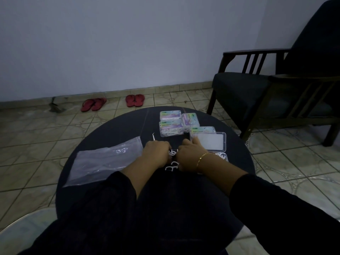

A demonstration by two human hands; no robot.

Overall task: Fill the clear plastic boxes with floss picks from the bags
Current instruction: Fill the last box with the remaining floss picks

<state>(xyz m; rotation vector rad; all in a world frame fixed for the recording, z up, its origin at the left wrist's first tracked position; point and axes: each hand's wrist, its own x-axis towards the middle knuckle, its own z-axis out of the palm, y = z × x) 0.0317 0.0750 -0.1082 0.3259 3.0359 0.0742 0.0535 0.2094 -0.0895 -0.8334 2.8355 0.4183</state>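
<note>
dim tiled floor (46, 137) and a pale wall fill the upper half of the frame, with a dark wooden armchair (276, 92) at the upper right and two pairs of red sandals, one pair (93, 104) left of the other (134, 100), by the skirting near the centre. a round dark table (114, 129) takes up the lower middle.

on the table's far side, just right of centre, sit three closed clear plastic boxes with pastel labels: one at the back (170, 115), one in front of it (171, 128) and one to their right (190, 120), close together. a fourth labelled box (202, 130) lies just behind an open box's lid (209, 141), which shows a white panel. right of the right wrist, another clear box (221, 156) holds white floss picks.

a crumpled clear plastic bag (103, 162) lies flat at the left of the table, touching the left forearm. one single pick (153, 138) lies apart, just above the left hand.

the left hand (156, 155) and right hand (189, 155) are side by side at the table's centre, knuckles up, fingers curled down over a small heap of loose floss picks (172, 165) that shows between and below them. whether either hand actually grasps picks cannot be told, since the fingertips are hidden. the right index finger seems to stretch toward the open lid. a gold bracelet (201, 159) circles the right wrist, and dark sleeves (276, 208) cover both forearms.
</note>
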